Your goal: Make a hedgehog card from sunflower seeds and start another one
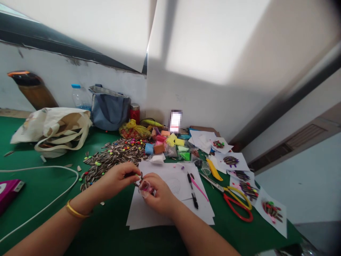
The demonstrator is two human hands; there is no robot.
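Observation:
My right hand is closed around a small piece of pink clay in clear plastic, above the white sheets. My left hand pinches a small dark piece that looks like a sunflower seed, close against the plastic. The fingertips of both hands nearly meet, so part of what they hold is hidden. Left of the sheets spreads a heap of sunflower seeds, some dyed in bright colours. A faint pencil drawing shows on the top sheet, beside a black pen and a pink stick.
Coloured clay packs lie behind the sheets. To the right are scissors, a yellow cutter and several cards with seed pictures. A cloth bag, blue bag, phone and white cable surround the work.

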